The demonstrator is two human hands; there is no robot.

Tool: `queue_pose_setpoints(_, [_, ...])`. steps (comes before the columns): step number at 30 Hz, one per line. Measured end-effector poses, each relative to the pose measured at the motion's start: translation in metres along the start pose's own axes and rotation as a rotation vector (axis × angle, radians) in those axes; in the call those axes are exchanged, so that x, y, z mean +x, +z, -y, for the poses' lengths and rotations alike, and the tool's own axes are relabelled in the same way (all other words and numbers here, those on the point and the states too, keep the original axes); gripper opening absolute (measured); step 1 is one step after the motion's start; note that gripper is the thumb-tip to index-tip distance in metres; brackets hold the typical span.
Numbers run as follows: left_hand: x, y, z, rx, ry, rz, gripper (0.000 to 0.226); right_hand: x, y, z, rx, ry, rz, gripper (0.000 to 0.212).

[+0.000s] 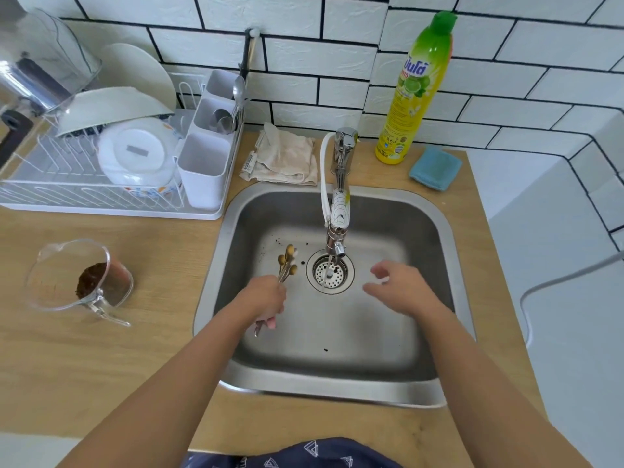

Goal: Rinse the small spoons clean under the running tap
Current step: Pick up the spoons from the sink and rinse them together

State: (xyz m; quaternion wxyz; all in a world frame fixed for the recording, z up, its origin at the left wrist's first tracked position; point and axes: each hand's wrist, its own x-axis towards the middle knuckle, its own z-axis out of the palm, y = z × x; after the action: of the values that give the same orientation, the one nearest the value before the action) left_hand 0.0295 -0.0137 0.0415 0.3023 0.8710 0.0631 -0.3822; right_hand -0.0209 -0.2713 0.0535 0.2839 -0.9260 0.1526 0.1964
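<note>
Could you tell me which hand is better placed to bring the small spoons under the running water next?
Left: the left hand already grips the small spoons just beside the stream; the right hand is empty.

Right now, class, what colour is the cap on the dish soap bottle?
Green, on the dish soap bottle, seen in the head view.

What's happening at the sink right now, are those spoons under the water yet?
Not yet. The left hand grips a bunch of small spoons over the sink, their bowls pointing toward the back, just left of the drain. A thin stream runs from the tap straight into the drain, so the spoons sit beside the water, not in it. The right hand hovers open on the other side, holding nothing.
</note>
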Motion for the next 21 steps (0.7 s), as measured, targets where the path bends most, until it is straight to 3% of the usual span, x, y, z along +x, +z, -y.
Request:
queue_pose_setpoints(3, [0.001,-0.007,-0.003,0.012,0.044,-0.081,0.032,0.017,-0.044,0.03,0.105,-0.105,-0.259,0.029])
queue_pose_setpoints(7, [0.005,-0.013,-0.005,-0.005,0.069,-0.13,0.035,0.036,-0.09,0.079,0.102,-0.307,-0.459,0.037])
queue_pose_setpoints(11, [0.002,-0.016,-0.006,0.008,0.062,-0.118,0.034,0.056,-0.112,0.116,-0.115,-0.406,-0.36,0.062])
queue_pose_setpoints(17, [-0.001,-0.014,-0.005,0.013,0.056,-0.062,0.025,0.068,-0.109,0.124,-0.326,-0.404,-0.247,0.067])
queue_pose_setpoints(21, [-0.003,-0.011,-0.006,-0.05,0.028,-0.073,0.031,0.064,-0.105,0.105,-0.102,-0.432,-0.187,0.063])
